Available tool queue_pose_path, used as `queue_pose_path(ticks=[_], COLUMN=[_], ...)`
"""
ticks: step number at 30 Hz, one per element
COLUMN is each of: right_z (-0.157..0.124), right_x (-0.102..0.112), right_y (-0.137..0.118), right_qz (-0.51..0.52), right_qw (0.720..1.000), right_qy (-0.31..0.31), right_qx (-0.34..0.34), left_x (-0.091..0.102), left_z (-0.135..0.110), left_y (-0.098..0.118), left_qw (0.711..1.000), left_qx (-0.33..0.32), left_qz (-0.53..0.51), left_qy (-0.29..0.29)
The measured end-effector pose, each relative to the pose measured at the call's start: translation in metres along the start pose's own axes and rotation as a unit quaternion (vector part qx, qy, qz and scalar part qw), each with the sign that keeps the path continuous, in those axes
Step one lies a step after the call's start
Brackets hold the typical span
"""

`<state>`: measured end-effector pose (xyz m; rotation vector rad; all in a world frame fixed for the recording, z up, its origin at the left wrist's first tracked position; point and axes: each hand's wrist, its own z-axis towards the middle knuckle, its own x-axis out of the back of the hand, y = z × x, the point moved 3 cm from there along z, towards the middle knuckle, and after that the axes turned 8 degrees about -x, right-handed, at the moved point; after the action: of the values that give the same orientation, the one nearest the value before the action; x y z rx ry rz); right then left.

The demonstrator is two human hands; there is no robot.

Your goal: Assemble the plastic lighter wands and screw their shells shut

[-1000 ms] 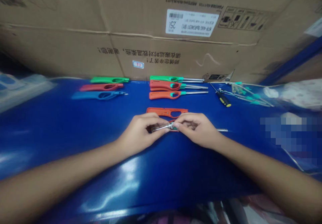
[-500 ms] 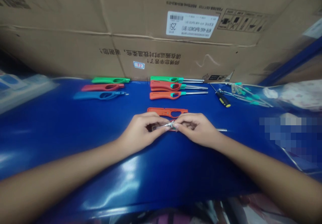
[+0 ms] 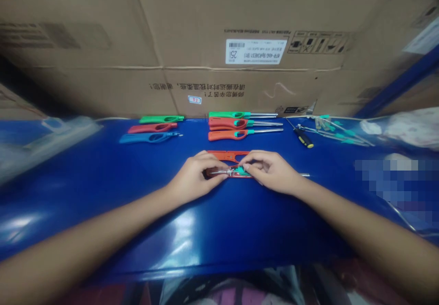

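Observation:
My left hand pinches a clear fuel tank with a metal end, which lies along an open lighter handle half. Its thumb and fingers cover much of that half. My right hand has its fingertips closed on a teal-green trigger piece in the same handle half, with a thin wire beside it. From behind the right hand sticks out a metal lighter tube. Just beyond my hands lies another orange handle half, inner side up.
Several gas lighters with metal tubes lie in a row behind. Green, red and blue lighter handles lie to the left. A screwdriver and green-ended rods are at the right. A large cardboard box stands behind the blue table.
The fuel tank has gone from being held between both hands down into the handle half. My right hand has moved slightly right, onto the green trigger piece. The camera view has tilted up.

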<state>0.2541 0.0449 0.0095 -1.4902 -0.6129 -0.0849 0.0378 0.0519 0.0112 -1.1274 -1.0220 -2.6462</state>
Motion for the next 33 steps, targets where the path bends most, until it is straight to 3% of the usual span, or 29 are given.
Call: queue_pose_path(ticks=[10, 13, 17, 28, 33], right_z=[-0.001, -0.004, -0.011, -0.016, -0.019], right_x=[0.003, 0.004, 0.005, -0.002, -0.001], right_y=[-0.004, -0.008, -0.016, -0.016, -0.013], right_qz=[-0.06, -0.098, -0.2, -0.381, -0.4], right_qw=[0.997, 0.99, 0.957, 0.88, 0.883], right_qy=[0.015, 0.041, 0.063, -0.048, -0.079], right_qx=[0.036, 0.09, 0.198, 0.278, 0.231], left_x=[0.006, 0.008, 0.01, 0.009, 0.007], left_z=[0.003, 0.003, 0.004, -0.001, -0.002], left_y=[0.006, 0.006, 0.006, 0.001, -0.003], left_qw=[0.995, 0.994, 0.991, 0.989, 0.994], left_qx=[-0.051, -0.052, -0.045, -0.013, 0.017], left_qz=[0.042, 0.054, 0.083, 0.099, 0.038], left_qy=[-0.069, -0.077, -0.097, -0.108, -0.104])
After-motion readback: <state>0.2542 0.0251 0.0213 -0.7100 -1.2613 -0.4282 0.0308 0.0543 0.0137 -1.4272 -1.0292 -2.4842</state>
